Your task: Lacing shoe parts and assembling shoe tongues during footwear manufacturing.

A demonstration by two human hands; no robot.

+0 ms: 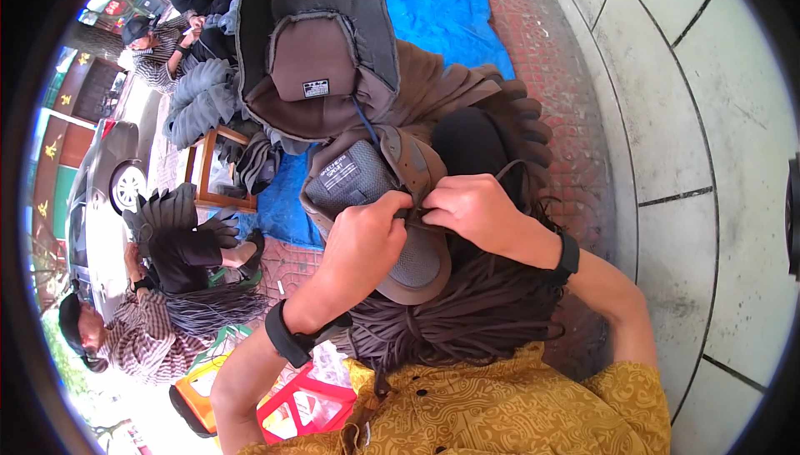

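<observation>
A brown shoe upper (420, 160) with a grey lining lies over my lap, its toe part pointing toward me. My left hand (367, 238) is closed in a pinch on the upper's eyelet edge. Right beside it, my right hand (479, 212) pinches a thin dark shoelace at the same edge; the fingertips nearly touch, and the exact grip is partly hidden. A thin loop of lace (518, 163) arches up behind the right hand. Across my lap rests a thick bundle of brown shoelaces (492, 305), partly under the upper.
Beyond the upper stands a large dark padded piece (312, 55) with a label. Stacks of brown uppers (442, 80) lie on a blue tarp (454, 17). A tiled wall (675, 122) runs along the right. Left are a wooden stool (208, 167), a red bag (312, 401), seated people and a car (104, 172).
</observation>
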